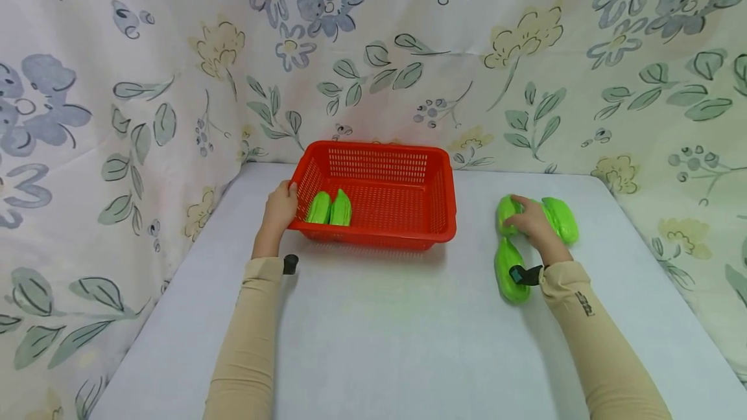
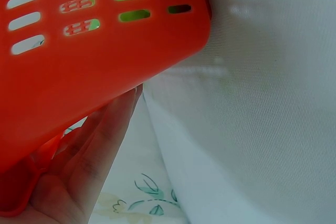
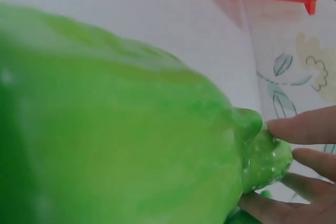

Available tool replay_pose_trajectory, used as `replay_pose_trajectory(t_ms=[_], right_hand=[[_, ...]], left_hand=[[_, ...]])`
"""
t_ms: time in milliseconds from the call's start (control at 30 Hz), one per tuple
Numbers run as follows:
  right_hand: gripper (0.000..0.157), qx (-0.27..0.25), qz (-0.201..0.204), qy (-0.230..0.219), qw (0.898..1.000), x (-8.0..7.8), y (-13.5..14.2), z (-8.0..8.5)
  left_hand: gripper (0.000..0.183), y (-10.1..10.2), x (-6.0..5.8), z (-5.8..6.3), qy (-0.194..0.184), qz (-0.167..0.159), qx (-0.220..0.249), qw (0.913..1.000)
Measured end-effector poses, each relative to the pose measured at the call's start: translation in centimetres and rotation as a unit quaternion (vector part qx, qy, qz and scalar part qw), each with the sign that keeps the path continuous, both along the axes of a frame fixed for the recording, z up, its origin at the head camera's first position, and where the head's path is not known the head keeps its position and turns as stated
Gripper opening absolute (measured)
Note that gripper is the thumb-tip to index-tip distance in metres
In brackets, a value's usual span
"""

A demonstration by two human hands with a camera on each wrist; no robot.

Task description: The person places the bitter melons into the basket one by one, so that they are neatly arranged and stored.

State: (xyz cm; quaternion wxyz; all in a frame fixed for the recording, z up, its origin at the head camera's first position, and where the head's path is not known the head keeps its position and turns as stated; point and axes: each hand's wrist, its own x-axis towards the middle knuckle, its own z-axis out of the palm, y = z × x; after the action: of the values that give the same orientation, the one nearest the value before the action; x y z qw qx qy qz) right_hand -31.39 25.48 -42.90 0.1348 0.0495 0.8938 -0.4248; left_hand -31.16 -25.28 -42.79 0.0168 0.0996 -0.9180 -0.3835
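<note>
My left hand grips the left rim of a red plastic basket; in the left wrist view its fingers lie against the outer wall under the rim. Inside, on the left, lie two glossy green elongated vegetables, one rounded and one pointed. Over on the right, my right hand pinches a green vegetable between thumb and fingers. Another green vegetable lies nearer, under the wrist camera, and looms large in the right wrist view. Whether the pinched one touches the table is unclear.
More green vegetables lie just right of my right hand, partly hidden by it. Everything stands on a white table. Floral cloth hangs behind the table and along both sides.
</note>
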Motion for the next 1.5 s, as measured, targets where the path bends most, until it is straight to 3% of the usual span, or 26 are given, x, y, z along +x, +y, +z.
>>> replay_pose_trajectory(t_ms=[267, 767, 1100, 1333, 1500], right_hand=[[0.079, -0.011, -0.018, -0.013, 1.000, 0.3, 0.2, 0.0], [0.083, -0.019, -0.042, 0.008, 0.999, 0.4, 0.6, 1.0], [0.080, -0.076, -0.060, 0.021, 0.995, 1.0, 0.4, 1.9], [0.078, -0.181, -0.065, 0.006, 0.981, 1.2, 0.0, 2.1], [0.077, -0.208, -0.059, 0.010, 0.976, 1.3, -0.7, 2.6]], left_hand=[[0.051, 0.0, 0.2, 0.0, -0.005, -0.002, 0.000, 1.0000], [0.051, 0.0, 0.3, 0.2, -0.001, -0.002, -0.006, 1.0000], [0.050, 0.1, 0.1, 0.2, -0.008, 0.003, -0.003, 1.0000], [0.051, 0.0, 0.1, 0.1, -0.008, 0.000, -0.006, 0.9999], [0.051, 0.1, 0.1, 0.2, -0.010, 0.004, -0.003, 0.9999]])
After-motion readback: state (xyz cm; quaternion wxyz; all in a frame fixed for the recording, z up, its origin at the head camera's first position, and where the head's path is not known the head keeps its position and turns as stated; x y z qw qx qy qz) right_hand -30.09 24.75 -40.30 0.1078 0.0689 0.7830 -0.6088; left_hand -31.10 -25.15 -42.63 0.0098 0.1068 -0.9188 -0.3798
